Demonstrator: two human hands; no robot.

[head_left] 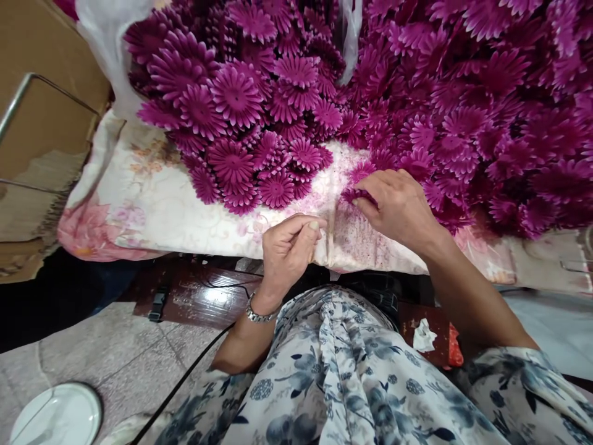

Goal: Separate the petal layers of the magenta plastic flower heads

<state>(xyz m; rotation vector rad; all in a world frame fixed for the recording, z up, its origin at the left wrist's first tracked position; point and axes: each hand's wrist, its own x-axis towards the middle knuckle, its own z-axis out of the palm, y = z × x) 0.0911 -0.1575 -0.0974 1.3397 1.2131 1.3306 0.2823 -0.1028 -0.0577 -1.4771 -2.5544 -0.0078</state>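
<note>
My left hand [291, 250] is over the front edge of the padded floral cloth [194, 225], with thumb and forefinger pinched together. Whatever may be between those fingertips is too small to make out. To the right, my right hand [401, 207] curls its fingers and thumb around a purple artificial flower piece [351, 194], mostly covered by the hand. Behind my left hand lies a heap of stacked purple flower pieces [236, 99] with ribbed petals. A larger, looser heap of similar purple flower pieces [463, 123] spreads behind and beside my right hand.
Translucent plastic [113, 55] bunches at the left heap's edge. A cardboard box [41, 142] with a metal rod stands at far left. Purple specks dot the cloth between the heaps. Below are a dark red board [208, 296], a crumpled tissue [424, 335] and a white round lid [58, 414].
</note>
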